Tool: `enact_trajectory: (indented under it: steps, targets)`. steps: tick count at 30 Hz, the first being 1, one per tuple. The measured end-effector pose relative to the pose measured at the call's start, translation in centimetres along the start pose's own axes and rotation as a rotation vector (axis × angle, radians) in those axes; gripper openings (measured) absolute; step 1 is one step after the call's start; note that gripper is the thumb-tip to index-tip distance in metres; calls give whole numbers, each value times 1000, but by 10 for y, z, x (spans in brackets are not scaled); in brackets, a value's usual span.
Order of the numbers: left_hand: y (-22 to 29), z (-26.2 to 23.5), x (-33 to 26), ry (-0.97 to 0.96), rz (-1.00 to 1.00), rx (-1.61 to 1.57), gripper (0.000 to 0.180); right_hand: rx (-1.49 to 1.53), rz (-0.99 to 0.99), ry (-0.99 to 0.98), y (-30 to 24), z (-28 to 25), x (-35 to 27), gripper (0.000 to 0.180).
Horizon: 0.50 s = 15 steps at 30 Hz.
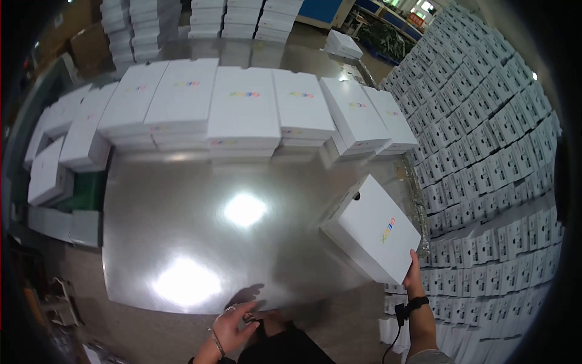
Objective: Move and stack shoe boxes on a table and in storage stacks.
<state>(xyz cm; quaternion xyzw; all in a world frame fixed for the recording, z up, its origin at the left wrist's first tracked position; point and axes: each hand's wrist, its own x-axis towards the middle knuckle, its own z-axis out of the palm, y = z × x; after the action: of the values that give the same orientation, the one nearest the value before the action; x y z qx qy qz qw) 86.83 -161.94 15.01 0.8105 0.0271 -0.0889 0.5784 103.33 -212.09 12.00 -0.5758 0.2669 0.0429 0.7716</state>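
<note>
My right hand (413, 273) grips the near right corner of a white cardboard box (379, 233) with a multicoloured print on its lid and a dark round finger hole at its far end. The box slants over the right part of the shiny metal table (260, 261); whether it rests fully on the tabletop, I cannot tell. A dark strap with a cable circles my right wrist. By the table's front edge, close to my body, my left hand (233, 327) has its thumb and fingers apart and holds nothing that I can see. It wears a ring and a bracelet.
Similar white boxes (245, 103) line the table's far side in low stacks. On the right rises a tall wall of stacked boxes (479, 139). More boxes (45, 173) stand over a green surface (90, 191) at the left. Further stacks (242, 21) are at the back.
</note>
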Motion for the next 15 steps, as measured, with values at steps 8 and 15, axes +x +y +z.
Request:
enact_trajectory:
  steps: [8,15]
  targets:
    - [-22,36,-47,-10,15,-46,44,-225,-14,38,-20,-28,-6,54]
    - [-8,40,-32,-66,17,-52,45,-263,-68,45,-21,-30,-5,54]
